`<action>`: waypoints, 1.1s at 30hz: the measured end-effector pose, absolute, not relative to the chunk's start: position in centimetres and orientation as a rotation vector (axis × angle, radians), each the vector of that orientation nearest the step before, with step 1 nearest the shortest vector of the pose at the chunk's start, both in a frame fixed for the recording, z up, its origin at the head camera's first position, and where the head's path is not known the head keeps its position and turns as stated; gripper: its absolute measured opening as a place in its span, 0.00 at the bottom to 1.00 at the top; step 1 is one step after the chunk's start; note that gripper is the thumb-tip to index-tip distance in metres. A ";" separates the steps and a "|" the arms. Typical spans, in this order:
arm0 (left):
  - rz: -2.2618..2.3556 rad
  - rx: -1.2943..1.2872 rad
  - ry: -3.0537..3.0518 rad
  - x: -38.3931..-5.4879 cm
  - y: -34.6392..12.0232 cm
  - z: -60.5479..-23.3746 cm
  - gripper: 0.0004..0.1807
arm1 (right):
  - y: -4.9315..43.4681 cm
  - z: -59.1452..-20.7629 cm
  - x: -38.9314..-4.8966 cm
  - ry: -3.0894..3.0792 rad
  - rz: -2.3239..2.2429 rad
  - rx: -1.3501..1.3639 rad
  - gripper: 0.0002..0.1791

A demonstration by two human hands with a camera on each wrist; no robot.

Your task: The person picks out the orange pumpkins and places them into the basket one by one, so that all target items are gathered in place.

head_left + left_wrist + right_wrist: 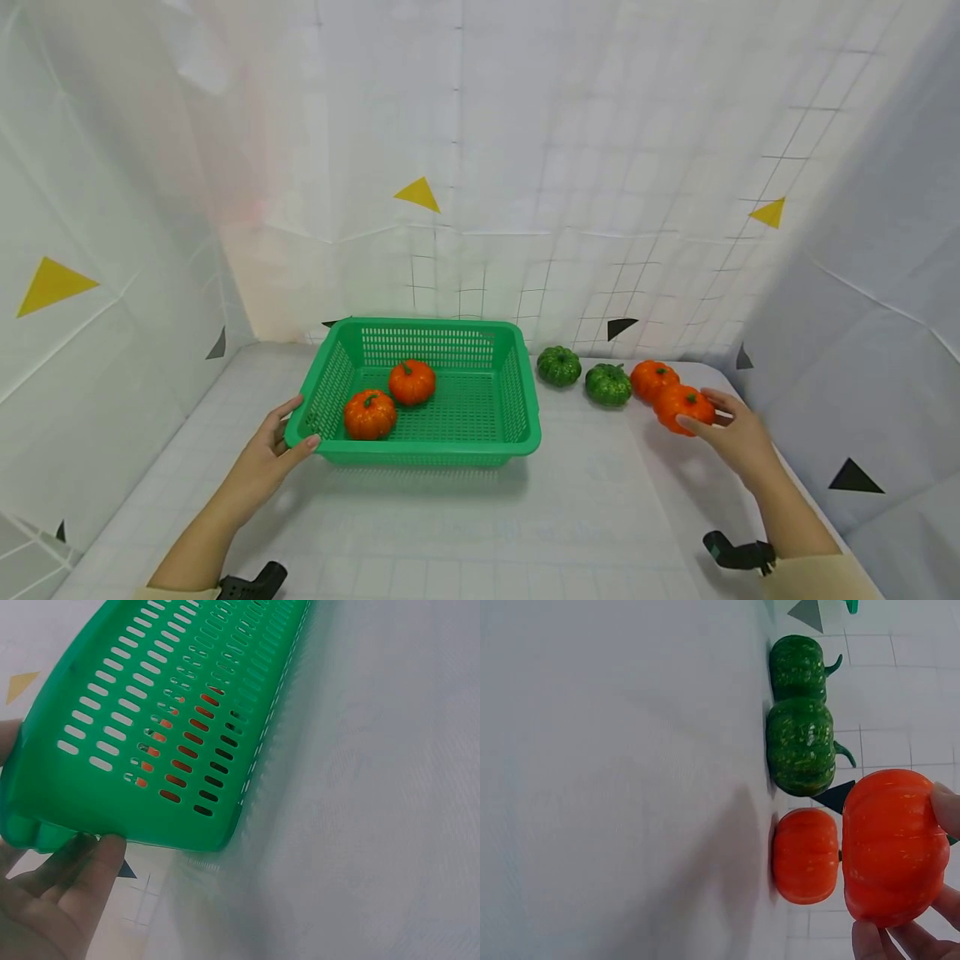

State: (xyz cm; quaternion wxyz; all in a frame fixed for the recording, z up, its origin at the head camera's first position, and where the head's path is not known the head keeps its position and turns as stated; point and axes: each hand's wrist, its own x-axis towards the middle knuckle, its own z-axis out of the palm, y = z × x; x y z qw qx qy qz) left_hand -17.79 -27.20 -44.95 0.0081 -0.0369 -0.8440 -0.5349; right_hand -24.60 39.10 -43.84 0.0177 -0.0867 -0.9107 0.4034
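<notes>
A green plastic basket [468,447] has two orange pumpkins in it, one near its front left [370,415] and one [412,382] farther back. At the front left corner, my left hand [266,454] grips the basket's rim, thumb on the near side. In the left wrist view the basket's slotted wall [142,802] fills the upper left, with fingers [97,877] under its edge. On the right, my right hand [738,437] holds an orange pumpkin [895,847] between thumb and fingers, raised off the table. Behind it stands another orange pumpkin [805,856].
Two green pumpkins [558,367] [608,385] stand in a row between the basket and the orange ones. White sheeting [495,167] with yellow and black triangles walls the table [480,533] at the back and both sides.
</notes>
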 end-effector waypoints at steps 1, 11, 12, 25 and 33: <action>-1.670 -0.116 -2.638 -17.8 -27.2 -45.0 0.45 | 38.9 -43.7 -24.5 -2.835 1.260 -0.268 0.58; -1.657 -0.117 -2.637 -17.8 -27.3 -45.1 0.44 | 37.2 -43.0 -23.5 -2.862 1.252 -0.215 0.57; -1.657 -0.115 -2.637 -17.8 -27.3 -45.1 0.44 | 37.0 -42.9 -23.5 -2.865 1.247 -0.209 0.57; -1.666 -0.117 -2.632 -17.7 -27.2 -45.1 0.44 | 34.3 -41.3 -22.7 -2.869 1.286 -0.055 0.54; -1.667 -0.114 -2.635 -17.9 -27.2 -45.2 0.45 | 32.2 -40.4 -22.3 -2.874 1.254 0.035 0.52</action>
